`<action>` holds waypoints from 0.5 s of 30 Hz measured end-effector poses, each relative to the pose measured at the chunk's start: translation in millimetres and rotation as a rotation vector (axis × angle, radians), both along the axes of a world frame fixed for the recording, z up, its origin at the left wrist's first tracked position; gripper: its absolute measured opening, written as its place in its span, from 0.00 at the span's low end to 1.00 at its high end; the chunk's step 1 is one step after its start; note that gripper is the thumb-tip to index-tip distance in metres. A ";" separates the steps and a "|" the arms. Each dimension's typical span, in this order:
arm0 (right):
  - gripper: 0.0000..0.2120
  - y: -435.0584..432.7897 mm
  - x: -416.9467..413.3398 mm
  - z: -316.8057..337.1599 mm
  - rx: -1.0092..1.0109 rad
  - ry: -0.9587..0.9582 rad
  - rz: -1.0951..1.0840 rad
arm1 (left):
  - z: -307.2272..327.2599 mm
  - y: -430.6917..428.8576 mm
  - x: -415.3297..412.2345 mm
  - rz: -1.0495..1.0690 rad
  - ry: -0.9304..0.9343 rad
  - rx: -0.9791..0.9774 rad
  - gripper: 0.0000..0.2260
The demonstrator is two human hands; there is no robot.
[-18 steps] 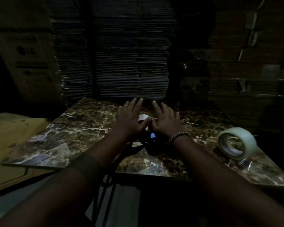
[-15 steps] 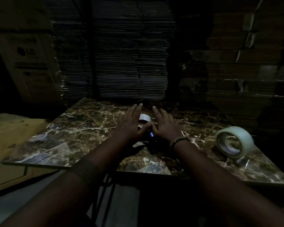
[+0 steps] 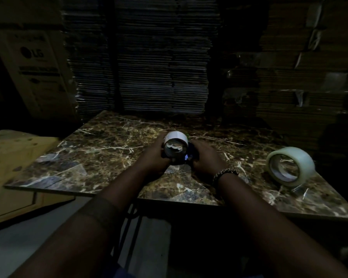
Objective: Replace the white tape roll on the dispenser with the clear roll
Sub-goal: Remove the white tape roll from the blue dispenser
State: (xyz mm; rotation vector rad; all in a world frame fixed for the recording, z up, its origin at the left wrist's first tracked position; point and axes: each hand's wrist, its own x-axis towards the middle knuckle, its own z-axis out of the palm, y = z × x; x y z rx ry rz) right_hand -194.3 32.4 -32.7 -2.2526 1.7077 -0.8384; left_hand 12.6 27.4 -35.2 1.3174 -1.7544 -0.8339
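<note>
The white tape roll [image 3: 176,138] sits on a dark tape dispenser [image 3: 186,155] at the middle of the marble table [image 3: 100,145]. My left hand [image 3: 154,157] grips the roll's left side. On the other side, my right hand [image 3: 204,159] curls around the dispenser's body. The roll's open core faces me. The clear tape roll [image 3: 291,166] stands on its edge to the right, untouched, with a loose tail of tape lying on the table in front of it.
Stacks of flattened cardboard [image 3: 145,57] rise just behind the table. A printed carton [image 3: 34,63] stands at the back left, and a wooden crate [image 3: 12,163] sits beside the table's left edge. More stacked cartons [image 3: 299,77] fill the right.
Both hands lay flat with straight fingers over the dispenser; now they have closed around it and raised the white roll into view, tilted toward me.
</note>
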 end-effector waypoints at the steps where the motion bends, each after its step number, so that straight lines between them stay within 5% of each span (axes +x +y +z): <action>1: 0.25 1.4 -0.3 0.8 -0.006 -0.010 0.003 | -1.0 -0.6 1.1 -0.007 0.036 0.003 0.44; 8: 0.25 6.5 -8.4 -1.2 0.007 -0.113 0.030 | -2.5 3.0 11.4 -0.057 0.196 0.118 0.38; 12: 0.28 14.8 -14.9 0.0 0.061 -0.302 0.030 | 3.5 2.8 22.2 -0.088 0.110 0.139 0.42; 15: 0.29 15.0 -19.4 -1.2 0.122 -0.398 0.034 | 5.4 -1.7 26.8 -0.126 0.030 0.145 0.35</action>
